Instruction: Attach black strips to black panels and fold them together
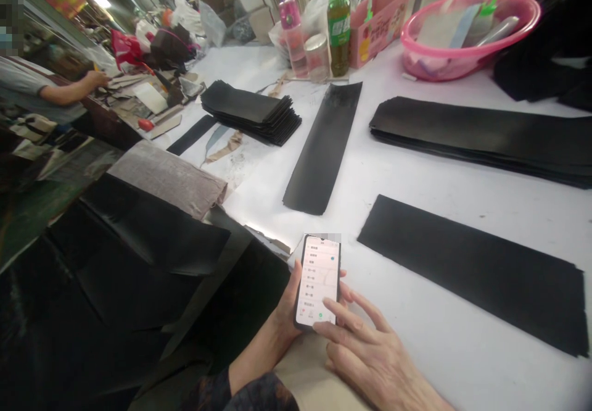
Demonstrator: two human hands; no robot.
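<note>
A lit smartphone (319, 278) rests in my left hand (282, 318), whose fingers wrap round its edges near the table's front edge. My right hand (370, 352) hovers over the phone with fingers spread, the index fingertip touching the lower part of the screen. A long black sheet (467, 269) lies flat on the white table (416, 170) just right of the phone. Another black strip (324, 145) lies further back, in the middle.
Stacks of black sheets sit at the back centre (252, 112) and right (485, 133). A pink basin (467, 31), a green bottle (339, 25), a pink bottle (292, 28) and a jar stand behind. Black material (152, 232) drapes over the left edge. Another person's arm (69, 90) works far left.
</note>
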